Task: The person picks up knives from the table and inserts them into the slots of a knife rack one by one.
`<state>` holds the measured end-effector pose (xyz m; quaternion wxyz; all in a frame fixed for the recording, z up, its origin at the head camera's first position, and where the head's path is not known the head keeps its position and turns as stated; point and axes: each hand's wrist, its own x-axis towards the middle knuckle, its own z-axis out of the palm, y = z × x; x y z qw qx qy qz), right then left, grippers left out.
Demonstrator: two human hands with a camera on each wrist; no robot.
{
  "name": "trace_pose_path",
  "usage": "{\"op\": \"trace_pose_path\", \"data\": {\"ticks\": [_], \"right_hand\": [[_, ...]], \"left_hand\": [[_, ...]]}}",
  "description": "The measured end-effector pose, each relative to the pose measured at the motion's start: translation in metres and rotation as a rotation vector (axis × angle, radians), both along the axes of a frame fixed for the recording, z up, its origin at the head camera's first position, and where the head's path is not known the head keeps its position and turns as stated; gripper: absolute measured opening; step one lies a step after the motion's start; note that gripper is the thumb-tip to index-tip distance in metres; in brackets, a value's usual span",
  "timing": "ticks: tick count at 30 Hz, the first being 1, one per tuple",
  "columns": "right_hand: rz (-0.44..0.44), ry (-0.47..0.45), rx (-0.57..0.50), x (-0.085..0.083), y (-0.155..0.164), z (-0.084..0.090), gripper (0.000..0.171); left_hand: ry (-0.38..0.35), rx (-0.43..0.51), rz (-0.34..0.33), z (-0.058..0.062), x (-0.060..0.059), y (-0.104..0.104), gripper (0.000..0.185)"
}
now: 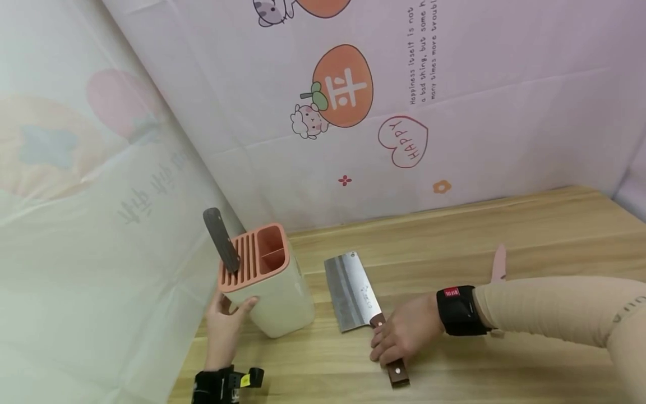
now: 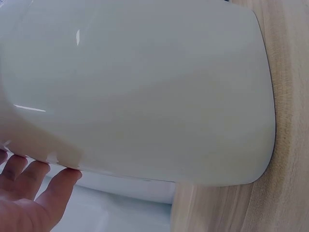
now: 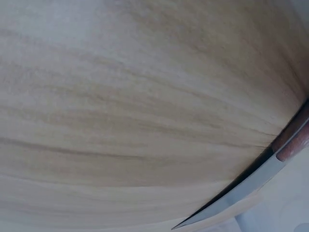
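A cream knife block [image 1: 282, 308] with an orange slotted top stands on the left of the wooden table. My left hand [image 1: 224, 325] grips its near left corner, thumb on the front face and fingers round the side. In the left wrist view the fingertips [image 2: 65, 181] touch the block's edge. A dark knife handle [image 1: 221, 238] sticks up from one slot, its blade hidden inside. Right of the block lies a broad steel cleaver [image 1: 350, 289]. My right hand [image 1: 404, 334] holds its brown wooden handle, with the fingers curled over it. The cleaver's blade [image 3: 231, 195] appears edge-on in the right wrist view.
A pink blade [image 1: 498, 264] lies on the table [image 1: 565, 235] beyond my right forearm, which hides the rest of it. Printed cloth [image 1: 484, 129] hangs along the back and left edges, close to the knife block.
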<state>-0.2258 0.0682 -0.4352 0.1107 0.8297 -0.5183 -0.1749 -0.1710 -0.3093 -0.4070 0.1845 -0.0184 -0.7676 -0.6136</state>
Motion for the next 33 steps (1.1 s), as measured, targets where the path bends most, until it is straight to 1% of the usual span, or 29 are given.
{"op": "trace_pose_path", "data": {"ticks": [4,10,18,25,29,33], "right_hand": [[0.025,0.040,-0.040,0.002,0.001,-0.001,0.035],[0.076,0.043,-0.118,0.003,0.003,-0.003,0.030],[0.136,0.032,-0.151,0.003,0.003,-0.002,0.031],[0.118,-0.041,-0.188,0.002,0.005,-0.004,0.028],[0.119,-0.047,-0.203,0.002,0.007,-0.003,0.028],[0.109,-0.034,-0.202,0.003,0.011,0.002,0.030]], "left_hand": [[0.002,-0.002,0.003,0.000,0.000,0.001,0.086],[-0.023,-0.015,0.004,0.000,0.001,0.001,0.087],[-0.001,-0.003,0.001,-0.001,0.000,0.001,0.086],[0.026,-0.010,-0.003,-0.001,-0.001,0.000,0.085],[0.028,-0.016,-0.005,-0.002,0.000,0.001,0.084],[0.021,-0.015,0.005,-0.002,0.001,0.001,0.083]]}}
